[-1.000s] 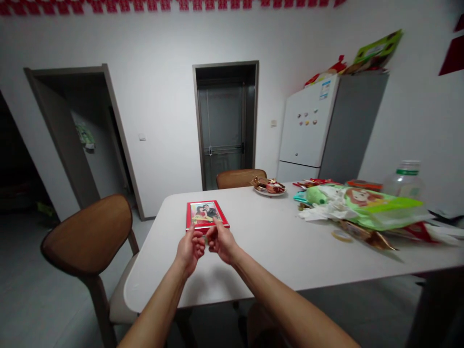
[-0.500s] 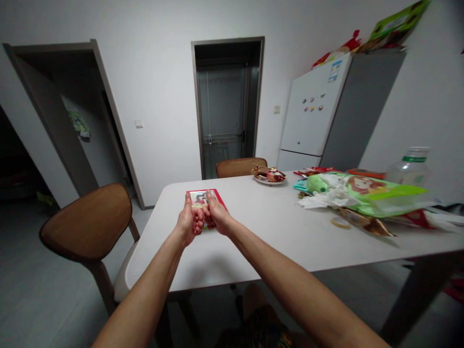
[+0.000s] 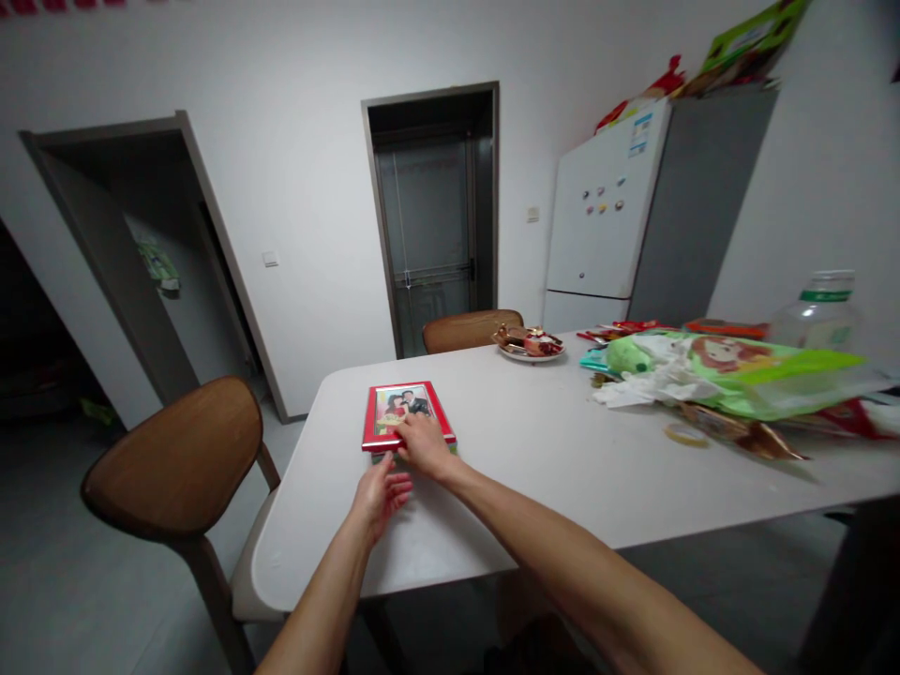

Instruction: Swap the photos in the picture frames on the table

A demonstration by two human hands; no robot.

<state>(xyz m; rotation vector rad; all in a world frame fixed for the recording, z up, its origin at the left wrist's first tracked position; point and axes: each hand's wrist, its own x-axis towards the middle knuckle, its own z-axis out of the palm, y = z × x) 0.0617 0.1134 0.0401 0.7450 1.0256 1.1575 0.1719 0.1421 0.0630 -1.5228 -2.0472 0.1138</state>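
the right hand [image 3: 424,443] lies over the near right part of a red picture frame [image 3: 402,405], its fingers bent and pointing left across the photo; whether they grip, press or only touch it i cannot tell; the left hand [image 3: 380,492] is just nearer and to the left of the right one, palm turned inward, fingers loosely curled and parted, with nothing seen in it; its raised fingertips come close to the frame's near edge, and whether they touch i cannot tell.

the frame lies flat, picture up, straight ahead of the left hand, showing two people in its photo; a thin greenish strip [image 3: 381,457] shows below its near edge; under both hands spreads the white table [image 3: 534,469].

ahead and to the right of the right hand stands a plate [image 3: 524,357] with wrapped pieces on it; farther to its right lie a ring of tape [image 3: 685,435], white crumpled tissue [image 3: 657,386] and a green printed bag [image 3: 773,380], with a clear bottle [image 3: 819,319] behind; well to the left of the left hand is a brown chair [image 3: 175,459].
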